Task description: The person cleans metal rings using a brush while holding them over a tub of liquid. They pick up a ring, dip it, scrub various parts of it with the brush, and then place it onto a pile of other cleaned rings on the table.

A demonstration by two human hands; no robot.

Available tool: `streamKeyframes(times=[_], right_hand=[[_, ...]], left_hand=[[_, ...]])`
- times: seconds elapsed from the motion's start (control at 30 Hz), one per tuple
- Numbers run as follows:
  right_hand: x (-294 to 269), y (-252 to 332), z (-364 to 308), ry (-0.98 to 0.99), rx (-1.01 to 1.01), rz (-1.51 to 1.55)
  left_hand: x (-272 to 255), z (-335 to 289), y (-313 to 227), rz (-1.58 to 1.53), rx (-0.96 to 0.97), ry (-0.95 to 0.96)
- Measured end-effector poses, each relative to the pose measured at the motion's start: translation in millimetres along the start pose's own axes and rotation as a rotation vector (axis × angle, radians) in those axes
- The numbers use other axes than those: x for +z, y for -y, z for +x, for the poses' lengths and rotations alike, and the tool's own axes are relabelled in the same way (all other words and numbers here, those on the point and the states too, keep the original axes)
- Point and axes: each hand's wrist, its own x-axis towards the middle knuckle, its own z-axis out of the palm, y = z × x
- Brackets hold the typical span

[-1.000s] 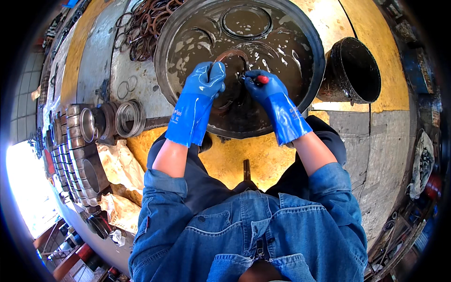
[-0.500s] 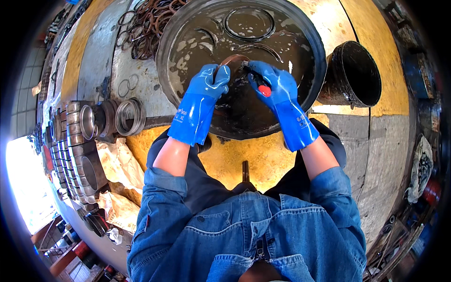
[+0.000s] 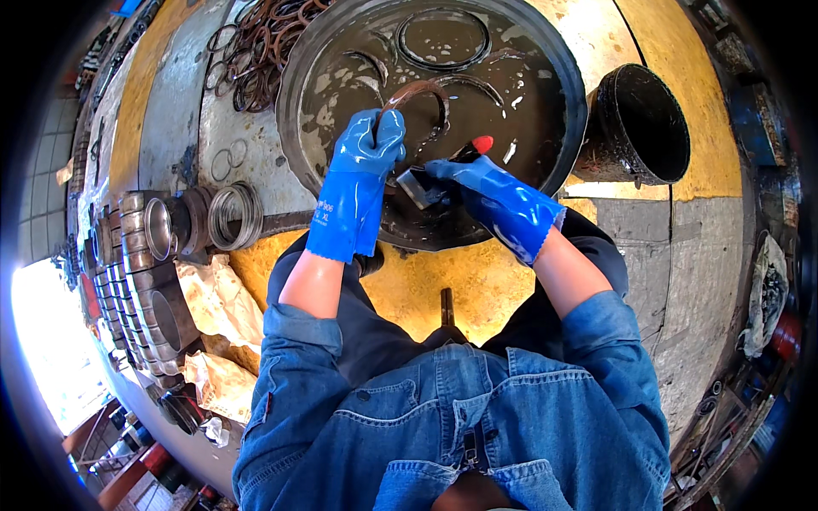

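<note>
Both hands wear blue rubber gloves, over a wide round metal basin (image 3: 573,119) of murky dark liquid. My left hand (image 3: 365,152) is closed on the near left side of a reddish-brown ring (image 3: 429,88), which stands tilted above the liquid. In my right hand (image 3: 490,180) is a scraper (image 3: 414,188) with a flat metal blade and a black handle ending in red. Its blade is just below the ring, apart from it, and the red end points away from me. A dark ring (image 3: 487,44) and several curved pieces lie in the liquid beyond.
Brown rings (image 3: 271,51) are heaped left of the basin. A blackened bucket (image 3: 645,123) stands at its right. Stacked metal sleeves (image 3: 141,281), thin metal rings (image 3: 237,215) and crumpled brown paper (image 3: 217,294) lie at left on the board floor.
My right hand has turned and drawn back from the ring, swinging the scraper's red end away from me and its blade nearer. More of the ring now shows above my left hand.
</note>
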Motion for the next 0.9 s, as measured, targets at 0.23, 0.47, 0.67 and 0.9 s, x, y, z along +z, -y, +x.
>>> streamKeyframes(times=[0.23,0.47,0.67,0.9], right_hand=[[-12.7,21.7,25.0,-0.363,-0.668,-0.602],[-39.0,-2.2,31.6,-0.557,-0.299,-1.045],[-44.5,14.2,32.9,-0.458,-0.160,-0.808],[-18.9,38.7,15.4,-0.394,-0.735,-1.081]], left_hand=[[-11.6,12.7,11.8,0.123,-0.014,0.090],[-9.2,10.8,8.7,-0.133,0.133,0.121],[-24.8,24.3,-0.6,-0.053,0.021,0.164],[-23.8,12.1,0.6,0.044,-0.050,0.175]])
